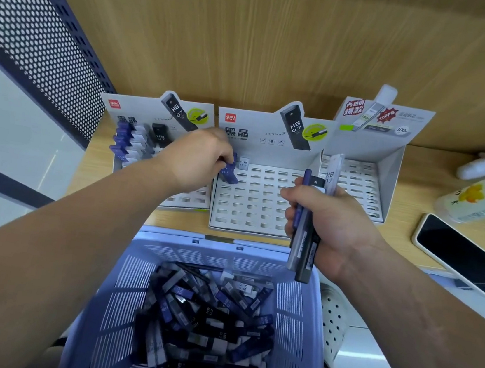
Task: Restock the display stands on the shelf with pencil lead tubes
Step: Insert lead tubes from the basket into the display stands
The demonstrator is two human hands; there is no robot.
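Observation:
Three white slotted display stands sit on the wooden shelf: a left stand (184, 199) with several tubes in its back rows, a middle stand (250, 209) and a right stand (360, 183). My left hand (198, 160) pinches a blue lead tube (230, 171) at the middle stand's back left corner, beside a white tube (243, 163) standing in a slot. My right hand (322, 224) grips a bundle of lead tubes (304, 243) over the middle stand's right edge. A blue plastic basket (118, 291) below holds several loose tubes.
A phone (460, 256) lies face up on the shelf at right, with a clear plastic pack (478, 197) behind it. A perforated metal panel (33, 35) closes the left side. A white perforated container (334, 323) stands right of the basket.

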